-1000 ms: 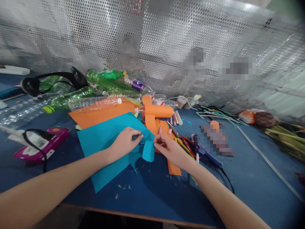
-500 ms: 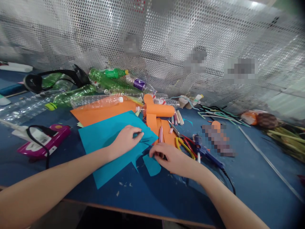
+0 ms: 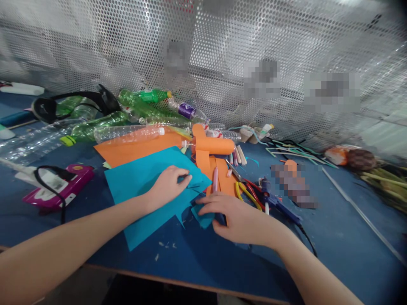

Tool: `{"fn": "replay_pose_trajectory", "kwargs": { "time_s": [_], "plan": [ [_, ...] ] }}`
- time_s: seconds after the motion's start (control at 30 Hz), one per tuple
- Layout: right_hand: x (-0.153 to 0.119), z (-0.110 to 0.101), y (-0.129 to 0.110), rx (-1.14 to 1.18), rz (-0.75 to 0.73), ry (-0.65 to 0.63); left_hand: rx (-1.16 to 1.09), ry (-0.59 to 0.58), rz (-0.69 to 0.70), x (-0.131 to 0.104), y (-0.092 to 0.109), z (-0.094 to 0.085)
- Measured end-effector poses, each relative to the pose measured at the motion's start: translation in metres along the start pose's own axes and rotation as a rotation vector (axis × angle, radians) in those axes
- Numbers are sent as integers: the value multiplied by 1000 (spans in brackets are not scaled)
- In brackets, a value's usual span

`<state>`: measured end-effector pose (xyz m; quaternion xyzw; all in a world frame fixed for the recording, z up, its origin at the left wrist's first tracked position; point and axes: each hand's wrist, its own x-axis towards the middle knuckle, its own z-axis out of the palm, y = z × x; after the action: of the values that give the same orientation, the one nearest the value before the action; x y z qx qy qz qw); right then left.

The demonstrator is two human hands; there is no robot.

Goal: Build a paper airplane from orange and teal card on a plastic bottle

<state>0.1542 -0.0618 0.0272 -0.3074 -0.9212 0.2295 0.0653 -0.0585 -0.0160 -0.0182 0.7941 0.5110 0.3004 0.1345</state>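
My left hand [image 3: 168, 184] rests on a large blue paper sheet [image 3: 133, 212], its thumb and index finger apart and its other fingers mostly hidden. Dark lines [image 3: 195, 186] mark the paper beside the thumb. Fingers spread, my right hand [image 3: 229, 216] reaches over a small blue paper piece [image 3: 205, 219] right of the sheet, with its fingertips at or just above it. An orange-wrapped bottle [image 3: 218, 146] with orange paper strips lies beyond the hands. Near the right hand are a pink stick [image 3: 215, 180] and orange paper [image 3: 227, 182].
Yellow-handled pliers [image 3: 251, 195] and a blue glue gun [image 3: 281, 206] lie to the right, its cord trailing toward me. Several plastic bottles [image 3: 98, 127] crowd the back left, near a purple device [image 3: 63, 188] with a black cable. A perforated metal screen [image 3: 216, 55] stands behind.
My right hand has opened its curled fingers and spread them over the small blue piece, now partly covering it. The left hand stays in place on the sheet.
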Motion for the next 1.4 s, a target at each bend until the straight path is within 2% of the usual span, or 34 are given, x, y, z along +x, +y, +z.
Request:
{"fn": "replay_pose_trajectory", "kwargs": {
  "time_s": [0.13, 0.23, 0.3, 0.43, 0.5, 0.8, 1.4],
  "plan": [
    [2, 5, -6, -109, -25, 24, -7, 5, 1, 0, 0, 0],
    [5, 8, 2, -146, -35, 45, 3, -6, 7, 0, 1, -1],
    [7, 8, 11, -121, -31, 152, 16, -14, 12, 0, 1, 0],
    [9, 6, 21, -107, 27, 499, 36, -15, 19, -1, 0, 2],
    [12, 8, 22, -114, 58, 558, 42, -19, 27, -1, 0, 3],
    [29, 31, 35, -258, -84, 496, 16, -17, 23, -1, -2, 4],
    [29, 35, 35, -233, 12, 475, 20, -18, 33, -1, -3, 5]
  ]
}}
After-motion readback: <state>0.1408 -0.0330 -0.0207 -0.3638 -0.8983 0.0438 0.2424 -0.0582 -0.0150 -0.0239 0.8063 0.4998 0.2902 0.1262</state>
